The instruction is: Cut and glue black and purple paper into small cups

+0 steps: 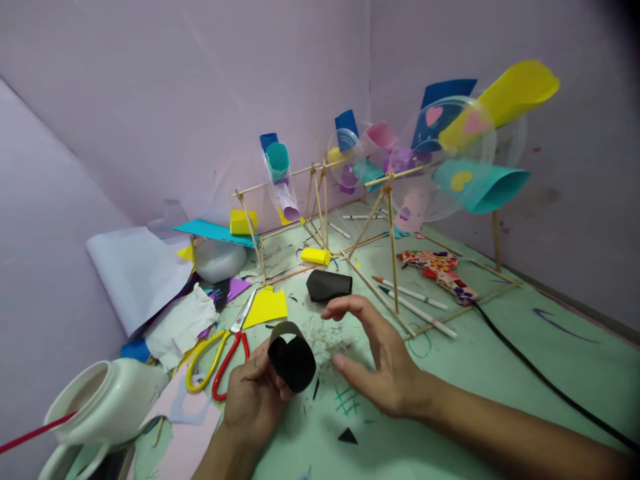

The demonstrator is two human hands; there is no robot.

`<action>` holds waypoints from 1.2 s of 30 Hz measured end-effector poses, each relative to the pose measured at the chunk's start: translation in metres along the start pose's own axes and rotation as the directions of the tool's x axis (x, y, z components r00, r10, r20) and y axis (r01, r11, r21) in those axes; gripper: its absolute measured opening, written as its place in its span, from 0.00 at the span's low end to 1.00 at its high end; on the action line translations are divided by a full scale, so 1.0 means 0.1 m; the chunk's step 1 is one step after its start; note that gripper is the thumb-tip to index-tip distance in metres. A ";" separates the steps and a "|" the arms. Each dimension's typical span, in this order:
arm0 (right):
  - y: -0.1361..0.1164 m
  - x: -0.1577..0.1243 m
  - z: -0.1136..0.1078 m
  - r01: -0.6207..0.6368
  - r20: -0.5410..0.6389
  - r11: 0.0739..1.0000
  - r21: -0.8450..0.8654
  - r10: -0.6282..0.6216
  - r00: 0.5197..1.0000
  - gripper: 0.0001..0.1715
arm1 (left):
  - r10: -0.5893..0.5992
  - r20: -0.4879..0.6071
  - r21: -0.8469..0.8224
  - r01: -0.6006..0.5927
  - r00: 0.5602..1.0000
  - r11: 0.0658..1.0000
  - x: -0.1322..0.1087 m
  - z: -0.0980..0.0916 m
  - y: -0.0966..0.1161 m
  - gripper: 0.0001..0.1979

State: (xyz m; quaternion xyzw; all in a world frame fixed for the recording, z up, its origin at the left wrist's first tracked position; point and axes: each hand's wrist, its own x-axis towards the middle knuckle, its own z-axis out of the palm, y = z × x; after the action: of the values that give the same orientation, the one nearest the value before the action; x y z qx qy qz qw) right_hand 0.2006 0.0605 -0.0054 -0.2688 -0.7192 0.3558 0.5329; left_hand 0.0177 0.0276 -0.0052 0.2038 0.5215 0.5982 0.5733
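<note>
A short rolled tube of black paper is held in my left hand, its open end tilted toward me. My right hand is just right of it, with thumb and fingers apart and nothing between them. Beyond the hands, a second black paper tube lies on the table near a small yellow paper roll. Scissors with one yellow and one red handle rest left of my left hand, their blades by a yellow paper piece. A small black triangle scrap lies in front.
Stick frames holding clear discs with coloured paper tubes stand at the back and right. A flower-patterned glue gun trails a black cord. Markers lie nearby. At left are a white jug and paper scraps.
</note>
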 end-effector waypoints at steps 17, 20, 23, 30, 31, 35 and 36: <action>0.04 -0.04 0.05 0.337 0.079 0.928 -0.159 -0.328 0.941 0.30 | -0.158 0.027 -0.177 0.160 0.987 0.971 -0.06 0.19 -0.10 0.04; 0.04 -0.04 0.04 0.328 0.062 0.888 -0.321 -0.326 0.943 0.23 | -0.090 0.119 -0.185 0.111 0.989 0.976 -0.03 0.14 -0.13 0.03; 0.07 -0.03 0.08 0.281 0.091 0.868 -0.409 -0.268 0.959 0.19 | -0.047 0.172 -0.187 0.080 0.984 0.979 -0.02 0.14 -0.16 0.07; 0.11 0.00 0.11 0.132 0.001 0.944 -0.302 -0.139 0.990 0.02 | -0.017 0.235 -0.138 0.051 0.972 0.989 -0.05 0.16 -0.23 0.09; 0.11 0.01 0.11 0.112 -0.008 0.953 -0.281 -0.119 0.993 0.03 | -0.016 0.248 -0.119 0.047 0.969 0.992 -0.05 0.15 -0.24 0.10; 0.10 0.03 0.09 0.048 -0.051 0.982 -0.181 -0.058 0.997 0.05 | -0.028 0.285 0.027 0.021 0.958 0.999 -0.09 0.13 -0.24 0.11; 0.09 0.03 0.09 0.033 -0.057 0.987 -0.159 -0.043 0.997 0.05 | -0.026 0.281 0.069 0.007 0.959 0.998 -0.10 0.13 -0.24 0.12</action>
State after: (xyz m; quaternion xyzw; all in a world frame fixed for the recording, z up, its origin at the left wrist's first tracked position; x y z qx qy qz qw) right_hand 0.1915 0.0666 -0.0126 -0.3071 -0.7338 0.2792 0.5379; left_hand 0.0426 0.0188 -0.0176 0.3016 0.4563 0.5404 0.6393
